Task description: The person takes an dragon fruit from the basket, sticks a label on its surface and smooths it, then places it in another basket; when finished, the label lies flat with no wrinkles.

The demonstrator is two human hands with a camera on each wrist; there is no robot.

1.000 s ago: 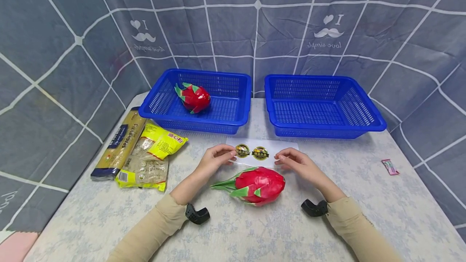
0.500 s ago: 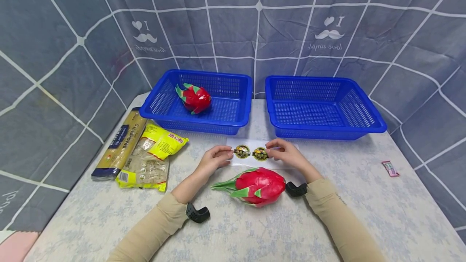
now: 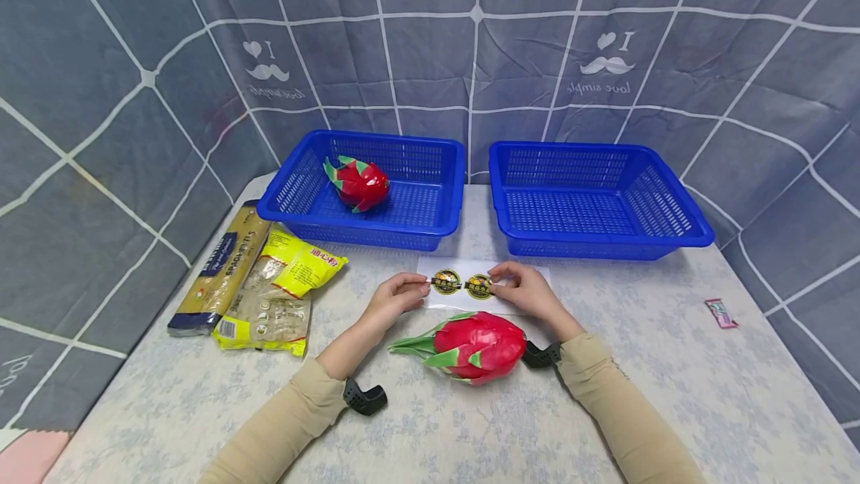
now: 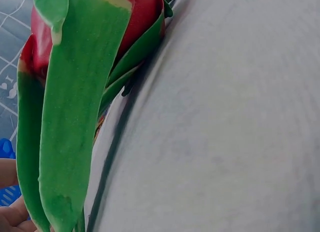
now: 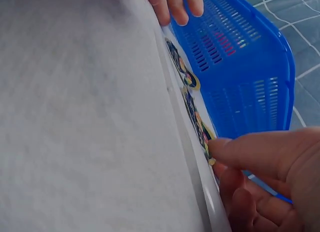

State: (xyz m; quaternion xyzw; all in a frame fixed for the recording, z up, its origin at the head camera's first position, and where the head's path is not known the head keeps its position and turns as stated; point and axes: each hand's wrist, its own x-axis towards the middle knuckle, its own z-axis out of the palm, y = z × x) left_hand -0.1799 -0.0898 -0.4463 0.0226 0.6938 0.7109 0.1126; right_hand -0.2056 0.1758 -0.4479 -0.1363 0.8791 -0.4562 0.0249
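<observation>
Your two hands work at a white sheet [image 3: 463,303] bearing two round black-and-gold stickers, on the pale patterned table [image 3: 457,432], between a red dragon fruit [image 3: 480,347] on the near side and two blue baskets on the far side. Your left hand [image 3: 396,300] grips the sheet's left end, thumb against fingers. Your right hand [image 3: 529,293] pinches at the right edge of the right sticker [image 3: 478,287]; whether that edge has lifted, you cannot tell from here. The left sticker [image 3: 446,281] lies flat beside it. A second dragon fruit [image 3: 363,184] sits in the left basket [image 3: 376,233]; the right basket [image 3: 591,246] stands beside it. Pulling too sharply could tear or crease the right sticker, or drag the sheet out of your left hand if that grip is light. A lifted sticker could fold onto itself or cling to your thumb. Your right wrist's black mount [image 3: 540,355] appears close against the near fruit's right end, so drawing that arm back might roll it.
</observation>
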